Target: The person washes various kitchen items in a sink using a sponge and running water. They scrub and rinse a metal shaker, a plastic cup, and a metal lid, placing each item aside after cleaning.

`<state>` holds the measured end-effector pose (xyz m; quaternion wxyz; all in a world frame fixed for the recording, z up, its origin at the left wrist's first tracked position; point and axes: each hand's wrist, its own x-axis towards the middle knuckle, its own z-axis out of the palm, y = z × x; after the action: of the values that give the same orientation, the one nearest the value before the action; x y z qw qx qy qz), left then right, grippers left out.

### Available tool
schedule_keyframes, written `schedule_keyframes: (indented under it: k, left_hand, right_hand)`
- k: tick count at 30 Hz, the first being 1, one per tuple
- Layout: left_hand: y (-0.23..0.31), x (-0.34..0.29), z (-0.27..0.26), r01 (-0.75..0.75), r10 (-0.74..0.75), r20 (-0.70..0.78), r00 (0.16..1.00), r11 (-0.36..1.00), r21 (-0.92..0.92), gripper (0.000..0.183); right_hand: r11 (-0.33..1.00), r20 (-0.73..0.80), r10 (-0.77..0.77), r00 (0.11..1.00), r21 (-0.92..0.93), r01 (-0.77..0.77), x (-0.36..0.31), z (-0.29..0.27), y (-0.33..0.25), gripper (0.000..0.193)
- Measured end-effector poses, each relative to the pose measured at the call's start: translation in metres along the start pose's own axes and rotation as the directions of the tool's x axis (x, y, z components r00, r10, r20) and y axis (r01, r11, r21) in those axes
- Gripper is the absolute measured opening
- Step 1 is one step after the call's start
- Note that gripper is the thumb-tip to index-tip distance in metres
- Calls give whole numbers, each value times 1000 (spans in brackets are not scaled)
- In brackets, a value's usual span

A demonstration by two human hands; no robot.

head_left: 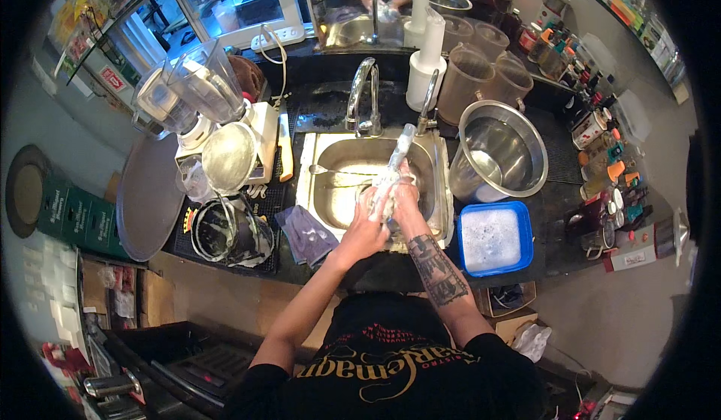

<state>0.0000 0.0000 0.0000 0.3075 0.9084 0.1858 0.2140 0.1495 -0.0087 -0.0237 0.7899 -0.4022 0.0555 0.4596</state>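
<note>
Over the steel sink (323, 206), both my hands are closed on a long, pale, suds-covered object (403, 146). Its narrow end points up toward the tap (361, 93); its exact kind I cannot make out. My left hand (366, 234) wraps the near part, and my right hand (405, 197) grips it a little farther on. White foam covers the fingers, so a sponge or cloth between them may be hidden. A long-handled spoon (319, 170) lies across the left part of the sink.
At right, a blue tub (528, 236) holds foamy water, beside a big steel pot (537, 172). On the left are a purple-grey cloth (306, 234), a black bucket (233, 232), a knife (285, 157) and blender jugs (199, 82). Several bottles (593, 131) line the right wall.
</note>
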Motion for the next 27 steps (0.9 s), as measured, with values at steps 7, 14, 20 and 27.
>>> schedule_keyframes:
  k: [7,14,20,27]
  left_hand:
    - [-12,19,19,267,-332,81,940,565,-781,75]
    - [-19,-6,-34,592,-454,381,806,608,-528,69]
    - [-6,-5,-48,273,-102,297,949,738,-617,70]
    - [39,-53,-166,292,-317,131,939,538,-791,68]
  right_hand:
    - [826,212,-330,920,-407,389,-8,-10,-1,35]
    - [997,162,-72,984,32,67,23,-9,-13,37]
    - [989,464,-29,886,140,-41,20,5,-41,44]
    - [760,324,-340,883,-458,461,54,2,-54,36]
